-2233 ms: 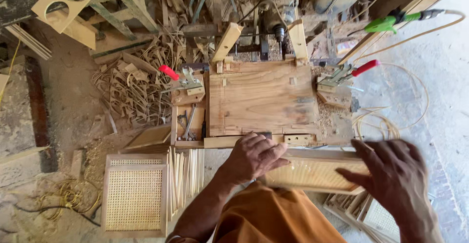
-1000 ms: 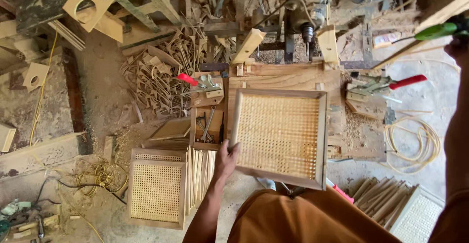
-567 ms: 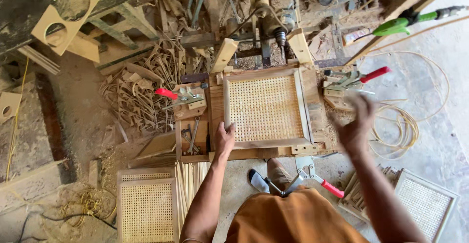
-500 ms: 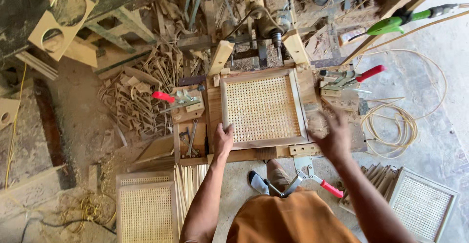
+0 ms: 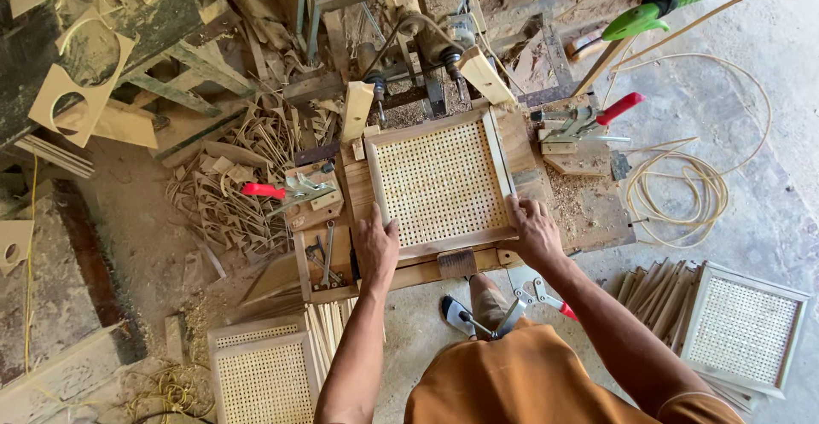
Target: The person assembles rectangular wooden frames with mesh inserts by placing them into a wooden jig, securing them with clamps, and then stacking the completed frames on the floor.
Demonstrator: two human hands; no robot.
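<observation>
The cane panel (image 5: 442,182) lies flat on our workbench (image 5: 589,211) (near the drill), our left hand (image 5: 376,246) and right hand (image 5: 533,228) pressing half-open on its near corners to steady it.

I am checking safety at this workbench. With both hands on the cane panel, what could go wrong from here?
1. The left hand and right hand press the near corners of the square wooden frame with woven cane; its far edge lies close to the drill-like machine, so fingers might get near it.
2. The red-handled toggle clamp looks open, so the frame could shift.
</observation>
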